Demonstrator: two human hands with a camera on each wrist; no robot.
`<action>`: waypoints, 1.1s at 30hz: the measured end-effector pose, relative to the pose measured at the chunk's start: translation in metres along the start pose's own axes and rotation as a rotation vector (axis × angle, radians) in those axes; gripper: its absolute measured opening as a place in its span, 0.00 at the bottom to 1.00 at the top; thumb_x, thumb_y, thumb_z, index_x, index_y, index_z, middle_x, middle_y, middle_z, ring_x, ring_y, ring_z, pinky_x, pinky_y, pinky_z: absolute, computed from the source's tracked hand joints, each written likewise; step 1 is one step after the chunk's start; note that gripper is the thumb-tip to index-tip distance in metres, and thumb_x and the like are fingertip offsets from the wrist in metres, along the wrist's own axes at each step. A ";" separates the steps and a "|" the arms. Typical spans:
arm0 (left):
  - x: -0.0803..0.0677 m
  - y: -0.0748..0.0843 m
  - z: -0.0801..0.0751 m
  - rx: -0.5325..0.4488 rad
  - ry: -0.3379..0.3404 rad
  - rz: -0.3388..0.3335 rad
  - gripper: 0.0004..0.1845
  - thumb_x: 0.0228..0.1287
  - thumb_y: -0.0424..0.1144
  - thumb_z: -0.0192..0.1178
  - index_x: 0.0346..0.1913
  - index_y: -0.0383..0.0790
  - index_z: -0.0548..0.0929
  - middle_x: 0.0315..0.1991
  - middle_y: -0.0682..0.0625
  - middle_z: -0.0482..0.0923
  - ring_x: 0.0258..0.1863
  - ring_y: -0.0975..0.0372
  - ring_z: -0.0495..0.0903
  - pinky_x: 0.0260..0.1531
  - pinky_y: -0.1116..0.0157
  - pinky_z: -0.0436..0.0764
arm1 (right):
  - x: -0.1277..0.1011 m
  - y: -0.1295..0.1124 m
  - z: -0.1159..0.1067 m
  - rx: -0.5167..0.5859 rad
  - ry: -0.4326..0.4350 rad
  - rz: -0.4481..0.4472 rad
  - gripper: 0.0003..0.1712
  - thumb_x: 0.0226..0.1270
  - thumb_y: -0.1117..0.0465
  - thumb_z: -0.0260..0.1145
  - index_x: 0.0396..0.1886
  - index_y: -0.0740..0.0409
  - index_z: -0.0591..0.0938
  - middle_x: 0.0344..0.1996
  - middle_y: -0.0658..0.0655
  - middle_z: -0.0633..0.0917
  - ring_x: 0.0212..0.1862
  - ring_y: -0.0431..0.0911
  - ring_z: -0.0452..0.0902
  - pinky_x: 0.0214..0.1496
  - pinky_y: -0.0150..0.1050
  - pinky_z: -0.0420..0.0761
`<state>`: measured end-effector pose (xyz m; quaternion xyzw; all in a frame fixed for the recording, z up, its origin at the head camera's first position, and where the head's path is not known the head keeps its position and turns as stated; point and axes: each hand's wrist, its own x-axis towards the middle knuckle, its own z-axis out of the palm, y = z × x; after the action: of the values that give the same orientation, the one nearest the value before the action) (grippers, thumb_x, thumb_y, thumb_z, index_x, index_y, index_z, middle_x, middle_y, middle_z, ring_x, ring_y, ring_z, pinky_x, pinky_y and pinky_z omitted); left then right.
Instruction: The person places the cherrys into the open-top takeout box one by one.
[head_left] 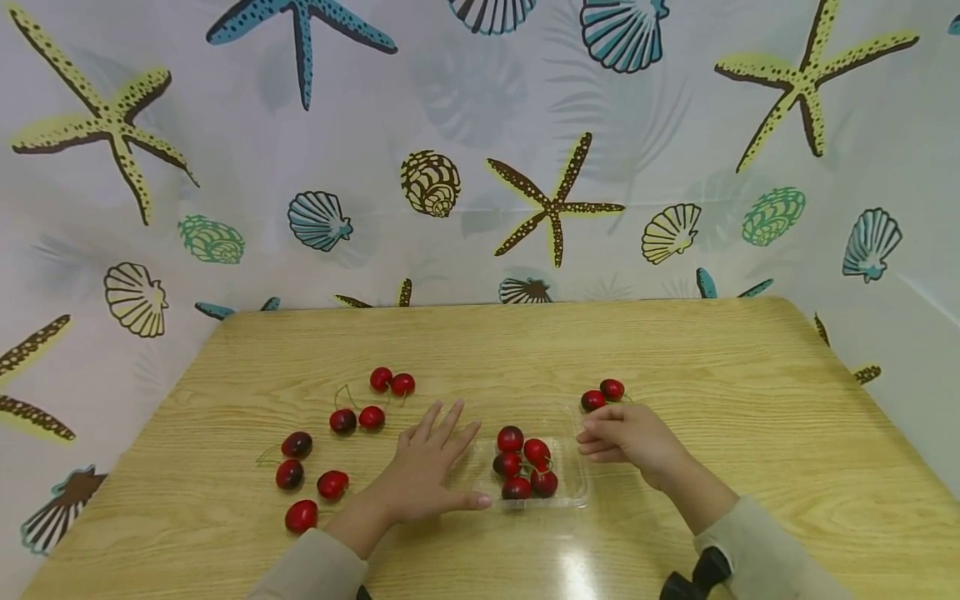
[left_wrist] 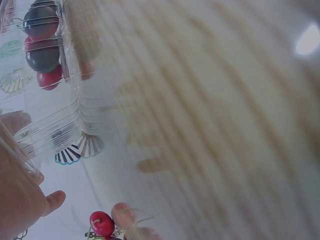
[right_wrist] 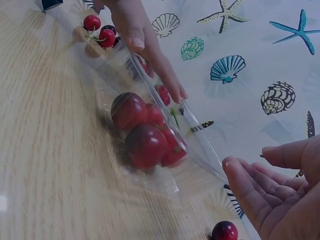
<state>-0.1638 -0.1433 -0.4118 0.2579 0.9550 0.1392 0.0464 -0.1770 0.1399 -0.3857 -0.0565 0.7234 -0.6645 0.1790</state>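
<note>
A clear plastic tray (head_left: 572, 471) lies on the wooden table (head_left: 750, 417) and holds several red cherries (head_left: 525, 465). My left hand (head_left: 431, 467) lies flat beside the tray's left edge, fingers spread and thumb along its front corner. To the tray's right, my right hand (head_left: 618, 437) hovers with relaxed fingers and holds nothing. The right wrist view shows that hand (right_wrist: 270, 195) with an empty palm, the tray wall (right_wrist: 165, 175) and the cherries inside (right_wrist: 145, 142). The left wrist view shows the tray (left_wrist: 55, 115) close up, with my left hand (left_wrist: 20, 200) below it.
Several loose cherries (head_left: 371, 400) lie left of the tray, with more (head_left: 307, 479) toward the front left. Two cherries (head_left: 602, 394) sit just beyond my right hand. A curtain printed with shells and starfish (head_left: 555, 200) surrounds the table.
</note>
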 end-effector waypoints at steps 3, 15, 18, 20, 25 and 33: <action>0.000 0.000 -0.001 -0.006 -0.002 -0.001 0.51 0.41 0.74 0.45 0.66 0.47 0.51 0.67 0.48 0.32 0.63 0.51 0.28 0.52 0.41 0.45 | -0.001 0.000 -0.005 0.010 0.016 -0.004 0.18 0.62 0.66 0.54 0.44 0.81 0.68 0.30 0.61 0.80 0.32 0.47 0.79 0.37 0.40 0.76; 0.000 0.000 0.000 -0.011 -0.004 0.004 0.50 0.42 0.72 0.47 0.66 0.47 0.50 0.67 0.47 0.33 0.63 0.51 0.28 0.52 0.41 0.45 | 0.000 0.012 -0.021 0.016 0.092 0.038 0.18 0.63 0.66 0.52 0.45 0.80 0.67 0.30 0.59 0.79 0.34 0.47 0.78 0.38 0.39 0.76; -0.001 0.000 -0.001 -0.010 -0.007 0.000 0.50 0.42 0.72 0.47 0.66 0.47 0.50 0.67 0.48 0.31 0.64 0.50 0.29 0.52 0.41 0.45 | 0.000 0.014 -0.025 0.023 0.106 0.050 0.19 0.63 0.65 0.53 0.46 0.80 0.66 0.31 0.60 0.80 0.35 0.47 0.78 0.39 0.39 0.76; -0.001 0.000 -0.002 -0.017 -0.007 -0.003 0.50 0.42 0.72 0.48 0.66 0.47 0.50 0.67 0.49 0.31 0.64 0.50 0.29 0.52 0.41 0.45 | 0.000 0.015 -0.027 0.034 0.108 0.051 0.20 0.63 0.64 0.53 0.46 0.80 0.66 0.32 0.60 0.80 0.35 0.48 0.78 0.40 0.39 0.75; -0.001 0.001 -0.002 -0.033 -0.007 -0.005 0.50 0.42 0.71 0.49 0.66 0.47 0.50 0.67 0.49 0.31 0.63 0.52 0.27 0.52 0.41 0.44 | 0.002 0.017 -0.033 0.074 0.110 0.049 0.20 0.63 0.65 0.53 0.46 0.80 0.66 0.30 0.58 0.80 0.34 0.46 0.78 0.40 0.39 0.75; -0.002 0.000 -0.001 -0.049 0.005 0.002 0.50 0.43 0.70 0.50 0.66 0.47 0.50 0.67 0.49 0.32 0.63 0.52 0.27 0.52 0.40 0.44 | 0.007 0.024 -0.045 0.143 0.148 0.075 0.20 0.62 0.66 0.53 0.48 0.81 0.65 0.29 0.55 0.80 0.34 0.44 0.78 0.41 0.39 0.75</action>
<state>-0.1620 -0.1446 -0.4103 0.2576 0.9511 0.1630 0.0503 -0.1950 0.1830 -0.4084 0.0329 0.6868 -0.7097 0.1535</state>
